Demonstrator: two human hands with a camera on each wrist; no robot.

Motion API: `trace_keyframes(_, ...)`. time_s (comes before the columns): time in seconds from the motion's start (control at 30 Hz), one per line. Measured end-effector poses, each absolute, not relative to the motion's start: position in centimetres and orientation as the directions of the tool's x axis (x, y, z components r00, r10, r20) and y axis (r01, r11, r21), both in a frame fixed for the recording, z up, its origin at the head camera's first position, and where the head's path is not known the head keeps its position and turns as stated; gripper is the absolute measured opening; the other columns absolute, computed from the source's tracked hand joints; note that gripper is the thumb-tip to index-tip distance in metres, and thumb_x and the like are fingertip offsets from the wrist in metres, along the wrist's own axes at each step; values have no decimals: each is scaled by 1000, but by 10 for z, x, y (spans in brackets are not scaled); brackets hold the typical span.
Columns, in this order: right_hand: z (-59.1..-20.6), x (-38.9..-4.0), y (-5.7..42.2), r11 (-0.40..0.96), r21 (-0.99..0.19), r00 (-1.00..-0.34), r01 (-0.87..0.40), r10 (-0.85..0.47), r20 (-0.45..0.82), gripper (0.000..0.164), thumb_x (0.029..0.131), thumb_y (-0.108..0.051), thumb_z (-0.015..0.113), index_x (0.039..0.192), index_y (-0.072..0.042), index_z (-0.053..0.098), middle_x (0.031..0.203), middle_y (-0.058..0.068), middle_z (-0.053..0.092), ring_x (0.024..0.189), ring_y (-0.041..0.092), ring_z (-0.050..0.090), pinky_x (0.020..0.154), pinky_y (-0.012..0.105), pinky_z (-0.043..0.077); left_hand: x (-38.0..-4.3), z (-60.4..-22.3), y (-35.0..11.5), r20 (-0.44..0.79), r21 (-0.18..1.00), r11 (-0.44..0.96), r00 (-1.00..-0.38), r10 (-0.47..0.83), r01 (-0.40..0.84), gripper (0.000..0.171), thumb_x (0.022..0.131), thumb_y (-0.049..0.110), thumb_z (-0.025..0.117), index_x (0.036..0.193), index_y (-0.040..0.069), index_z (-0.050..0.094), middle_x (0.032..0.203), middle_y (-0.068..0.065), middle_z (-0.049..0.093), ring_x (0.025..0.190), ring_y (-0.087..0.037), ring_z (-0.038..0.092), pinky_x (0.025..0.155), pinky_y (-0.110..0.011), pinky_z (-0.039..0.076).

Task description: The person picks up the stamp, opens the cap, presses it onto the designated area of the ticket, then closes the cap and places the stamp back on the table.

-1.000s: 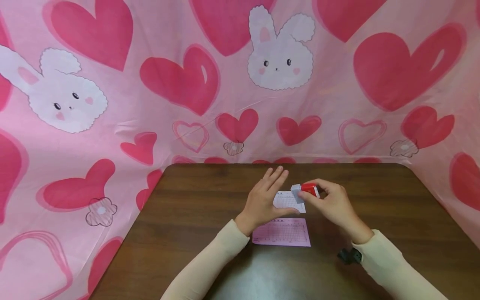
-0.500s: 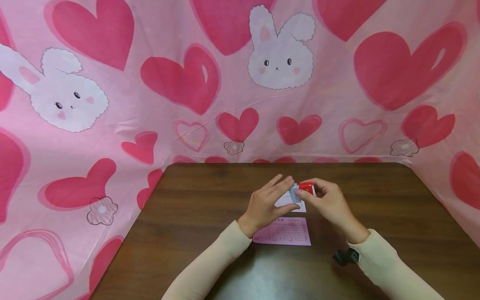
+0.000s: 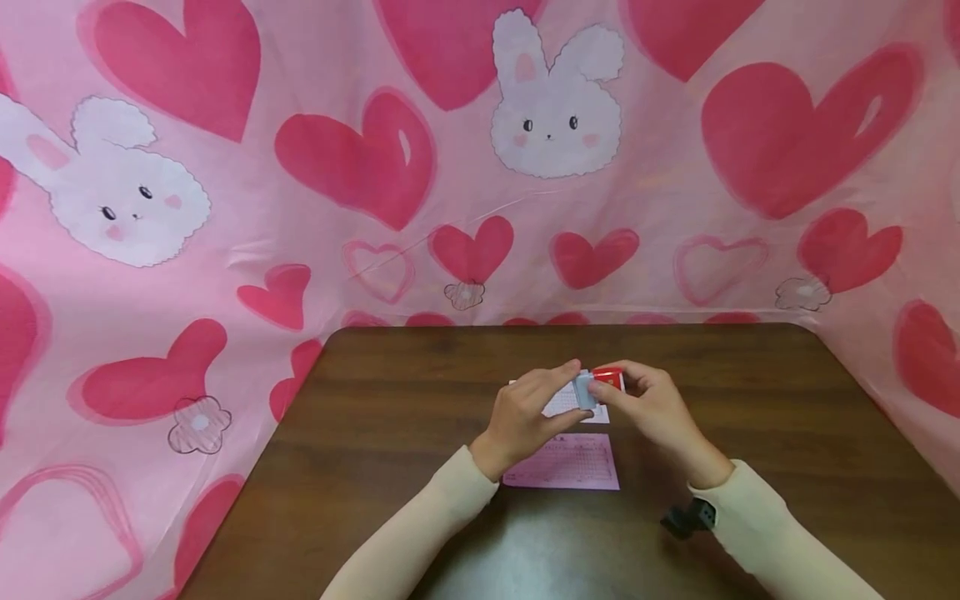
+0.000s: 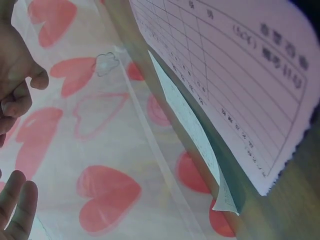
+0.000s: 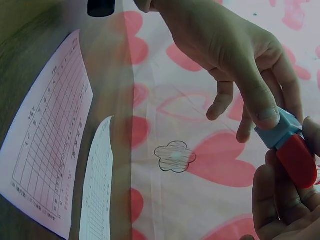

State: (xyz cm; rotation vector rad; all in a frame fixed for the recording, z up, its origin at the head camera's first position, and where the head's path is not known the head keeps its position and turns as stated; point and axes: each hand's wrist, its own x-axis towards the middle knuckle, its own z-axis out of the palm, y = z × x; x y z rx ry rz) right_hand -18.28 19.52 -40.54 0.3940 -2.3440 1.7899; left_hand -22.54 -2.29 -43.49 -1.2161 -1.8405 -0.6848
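Note:
In the head view my right hand [image 3: 663,412] grips a red stamp [image 3: 608,379] with a light blue cap [image 3: 585,392] on its left end. My left hand [image 3: 525,417] pinches the cap between thumb and fingers. Close up in the right wrist view, the left thumb lies on the cap [image 5: 280,129], and right-hand fingers are round the red stamp [image 5: 299,161]. A printed pink slip [image 3: 570,465] lies below the hands, with a white slip [image 3: 555,406] behind it, partly covered. The left wrist view shows fingers of both hands at its left edge; the stamp is not visible there.
The brown wooden table [image 3: 390,417] reaches back to a pink cloth [image 3: 315,75] printed with hearts and rabbits. A small black device [image 3: 688,518] is at my right wrist. One edge of the white slip [image 4: 227,202] looks bent up.
My left hand has moved to the cap, and its thumb and fingers have closed on it. The right hand has brought the stamp slightly left. Both slips lie as before.

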Motion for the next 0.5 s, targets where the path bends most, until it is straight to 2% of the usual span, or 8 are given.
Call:
trace_keyframes(0.17, -408, -186, 190, 197, -942, -961, -270, -121, 250, 25, 97, -12, 77, 113, 6, 73, 92, -3, 74, 82, 18, 65, 72, 32, 57, -225, -438, -29, 855, 35, 374, -221, 468, 927, 72, 74, 19, 99, 136, 1, 67, 131, -9, 73, 105, -18, 75, 98, -26, 55)
trace_keyframes(0.5, -408, -183, 192, 208, -953, -972, -221, -121, 199, 28, 99, -15, 76, 116, 6, 72, 96, 2, 74, 86, 22, 65, 77, 33, 58, -229, -436, -30, 850, 37, 356, -217, 481, 934, 68, 76, 22, 98, 134, 3, 68, 128, -9, 75, 113, -18, 73, 100, -28, 54)
